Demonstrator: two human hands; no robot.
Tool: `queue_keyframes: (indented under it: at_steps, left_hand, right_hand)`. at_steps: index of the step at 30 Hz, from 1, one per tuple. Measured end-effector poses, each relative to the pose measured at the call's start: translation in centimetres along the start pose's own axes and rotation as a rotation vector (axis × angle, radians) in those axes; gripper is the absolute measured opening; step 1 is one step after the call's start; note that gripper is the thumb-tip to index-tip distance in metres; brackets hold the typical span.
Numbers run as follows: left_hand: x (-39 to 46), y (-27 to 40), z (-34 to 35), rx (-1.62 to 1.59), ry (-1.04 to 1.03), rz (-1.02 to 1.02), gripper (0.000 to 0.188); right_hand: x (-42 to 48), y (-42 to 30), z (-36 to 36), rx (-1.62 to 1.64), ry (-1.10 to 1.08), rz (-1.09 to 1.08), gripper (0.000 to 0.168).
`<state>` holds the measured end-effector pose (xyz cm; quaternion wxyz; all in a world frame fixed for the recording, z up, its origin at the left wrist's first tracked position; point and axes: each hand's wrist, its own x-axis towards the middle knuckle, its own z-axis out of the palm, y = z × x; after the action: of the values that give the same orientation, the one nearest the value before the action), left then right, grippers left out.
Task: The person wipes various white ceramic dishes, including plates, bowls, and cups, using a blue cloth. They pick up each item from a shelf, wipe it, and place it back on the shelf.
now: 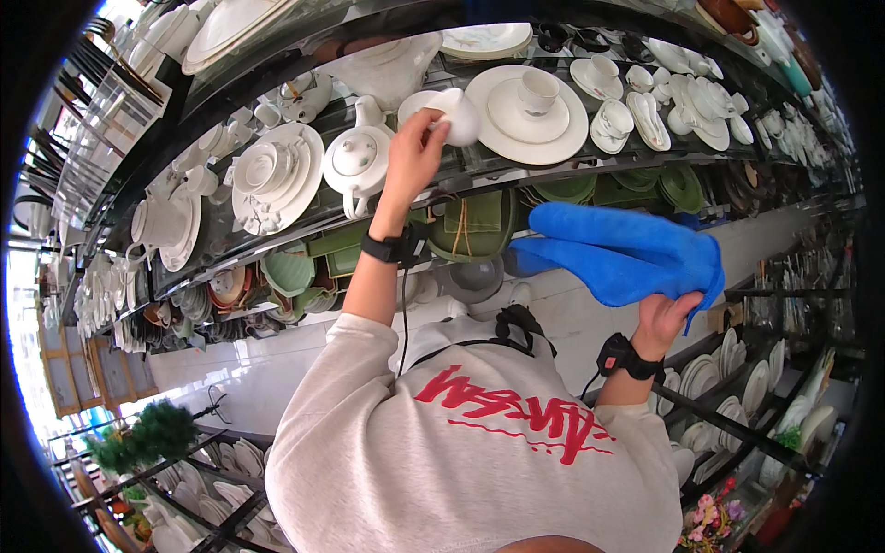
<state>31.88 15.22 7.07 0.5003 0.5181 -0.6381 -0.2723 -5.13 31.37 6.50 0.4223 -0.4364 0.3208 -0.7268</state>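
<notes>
My left hand (pixel 420 148) grips a small white ceramic pitcher (pixel 462 121) by its handle side, over the upper shelf; whether it is lifted off its saucer (pixel 415 104) I cannot tell. On its left stands a white lidded teapot (pixel 356 160) with a small painted pattern. To its right a white cup (pixel 538 93) sits on stacked white plates (pixel 577 131). My right hand (pixel 665 319) holds a blue cloth (pixel 622 249) by one end, away from the shelf, its folds spreading leftward above the floor.
The black-framed display shelf (pixel 484 181) carries more cups, plates and bowls. Green dishes (pixel 477 228) and a grey bowl (pixel 470 280) are on lower levels. Cutlery in a clear holder (pixel 104 131) stands at the far left. Racks of plates (pixel 702 377) are behind on the right.
</notes>
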Motion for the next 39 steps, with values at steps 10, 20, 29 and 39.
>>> queue_keyframes:
  at_steps: [10, 20, 29, 39]
  left_hand:
    - [-8.2, 11.0, 2.8, -0.873, -0.253, -0.004, 0.012]
    - [-9.0, 9.1, 1.4, -0.551, -0.305, 0.243, 0.01]
    - [-11.2, 12.5, 0.3, -0.107, -0.123, 0.299, 0.018]
    - [-11.5, 10.3, -1.4, -0.333, -0.386, 0.351, 0.013]
  right_hand:
    - [3.0, 1.4, 17.6, -0.805, -0.339, -0.647, 0.033]
    - [0.6, 5.0, 15.0, -0.384, -0.275, -0.06, 0.055]
    - [-2.6, 5.8, 16.7, -0.479, -0.044, -0.082, 0.042]
    - [-1.4, 5.7, 13.5, 0.352, -0.227, 0.573, 0.045]
